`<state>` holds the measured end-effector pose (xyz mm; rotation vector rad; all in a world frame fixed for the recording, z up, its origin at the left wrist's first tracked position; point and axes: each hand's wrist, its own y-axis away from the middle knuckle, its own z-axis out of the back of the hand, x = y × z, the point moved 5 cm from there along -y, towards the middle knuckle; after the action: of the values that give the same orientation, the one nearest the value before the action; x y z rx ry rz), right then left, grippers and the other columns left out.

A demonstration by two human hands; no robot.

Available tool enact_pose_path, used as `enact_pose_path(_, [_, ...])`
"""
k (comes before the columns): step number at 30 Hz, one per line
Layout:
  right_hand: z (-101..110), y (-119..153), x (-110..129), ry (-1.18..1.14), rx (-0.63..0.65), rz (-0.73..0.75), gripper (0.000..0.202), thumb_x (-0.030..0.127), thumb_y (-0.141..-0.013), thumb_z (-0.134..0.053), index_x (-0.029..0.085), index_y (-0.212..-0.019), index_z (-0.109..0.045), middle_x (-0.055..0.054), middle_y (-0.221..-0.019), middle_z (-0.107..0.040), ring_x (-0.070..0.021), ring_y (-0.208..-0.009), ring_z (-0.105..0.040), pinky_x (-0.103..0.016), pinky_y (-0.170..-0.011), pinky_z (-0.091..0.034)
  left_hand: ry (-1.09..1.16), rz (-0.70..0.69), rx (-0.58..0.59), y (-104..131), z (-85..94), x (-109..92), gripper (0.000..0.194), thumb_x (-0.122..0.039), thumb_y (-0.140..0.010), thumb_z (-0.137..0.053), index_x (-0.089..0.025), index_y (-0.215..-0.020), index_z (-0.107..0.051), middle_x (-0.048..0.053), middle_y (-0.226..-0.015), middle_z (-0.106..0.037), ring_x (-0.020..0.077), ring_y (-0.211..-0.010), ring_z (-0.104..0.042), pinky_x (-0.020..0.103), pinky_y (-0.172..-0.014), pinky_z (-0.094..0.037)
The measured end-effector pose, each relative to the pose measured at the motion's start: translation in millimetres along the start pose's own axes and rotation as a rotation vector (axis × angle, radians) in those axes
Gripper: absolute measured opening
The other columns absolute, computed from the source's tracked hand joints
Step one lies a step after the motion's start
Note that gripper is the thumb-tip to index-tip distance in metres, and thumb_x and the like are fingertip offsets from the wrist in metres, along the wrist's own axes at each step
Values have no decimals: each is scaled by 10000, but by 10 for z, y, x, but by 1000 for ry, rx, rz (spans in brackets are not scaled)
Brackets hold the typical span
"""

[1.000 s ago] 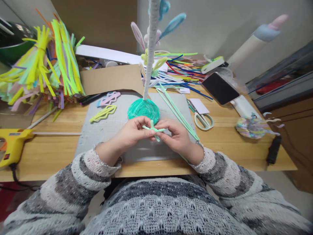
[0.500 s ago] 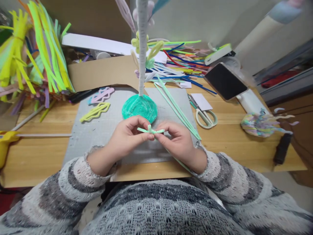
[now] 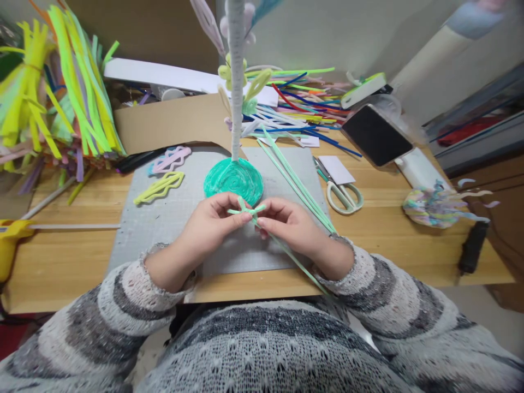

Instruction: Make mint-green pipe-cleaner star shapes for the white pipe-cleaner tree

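Observation:
Between my hands is a light green pipe cleaner, bent into small loops at its upper end, its long tail trailing down to the right past the table edge. My left hand pinches the bent part between thumb and fingertips. Closed on the same piece from the other side, my right hand holds it just below the loops. Just beyond the hands stands a white wrapped stem on a round teal coiled base, with pastel loops and flowers attached. More light green pipe cleaners lie to the right on the grey mat.
Zigzag pipe cleaners, yellow and lilac, lie at left. Scissors, a phone and a pastel bundle are at right. A yellow glue gun sits far left. Behind are cardboard and loose coloured pipe cleaners.
The bent green end has turned, its loops now pointing up and to the sides. My right hand has shifted slightly, and more of the long tail shows below it.

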<state>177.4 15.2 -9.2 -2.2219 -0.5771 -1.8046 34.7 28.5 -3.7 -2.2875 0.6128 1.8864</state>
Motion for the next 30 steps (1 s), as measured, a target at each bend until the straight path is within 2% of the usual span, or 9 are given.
enact_pose_path(3, [28,-1,-16,-45,1,-65,96,252,-810,-659,169,-847,-628,37,-688,-613,-59,-543,-546,-205,-533,-470,88,75,34,-10,-8,33,207,-250,-689,-789,-144,-768,-629,-50,-623,-576,46,-491,-494,170,-472,-387])
enact_pose_path(8, [24,-6,-24,-131,43,-83,115,252,-798,-690,165,-854,-641,44,-689,-614,-50,-524,-553,-186,-511,-478,199,150,66,-11,-56,48,229,-243,-674,-798,-135,-735,-605,-47,-599,-586,55,-486,-534,175,-487,-438])
enact_pose_path(13, [-6,-16,-120,-342,84,-240,191,306,-769,-738,165,-851,-637,42,-687,-633,-48,-515,-572,-162,-483,-469,176,151,71,5,-60,66,228,-240,-702,-781,-142,-856,-643,-23,-672,-657,73,-537,-592,189,-531,-488])
enact_pose_path(17, [-25,-20,-195,-391,85,-314,226,313,-729,-779,153,-791,-631,42,-639,-623,-53,-519,-572,-160,-484,-468,153,159,82,16,-64,85,229,-247,-684,-795,-142,-811,-637,-34,-639,-647,71,-529,-594,187,-536,-497])
enact_pose_path(20, [-33,-20,-199,-319,35,-232,210,323,-756,-756,159,-804,-633,33,-647,-639,-54,-535,-569,-162,-496,-462,195,167,75,11,-76,90,233,-254,-679,-799,-137,-794,-634,-31,-613,-647,68,-517,-594,180,-538,-497])
enact_pose_path(25, [-71,25,-140,-178,-123,-18,204,274,-743,-763,194,-852,-610,46,-690,-653,-71,-564,-588,-201,-526,-488,230,126,-7,-3,-54,81,241,-256,-673,-808,-147,-774,-619,-25,-574,-657,84,-517,-617,190,-554,-510])
enact_pose_path(30, [-74,53,-117,-90,-202,60,173,309,-776,-727,193,-825,-608,43,-654,-649,-71,-522,-564,-216,-507,-475,196,81,2,11,-63,86,270,-283,-685,-806,-157,-805,-598,-21,-608,-680,100,-547,-646,212,-582,-530])
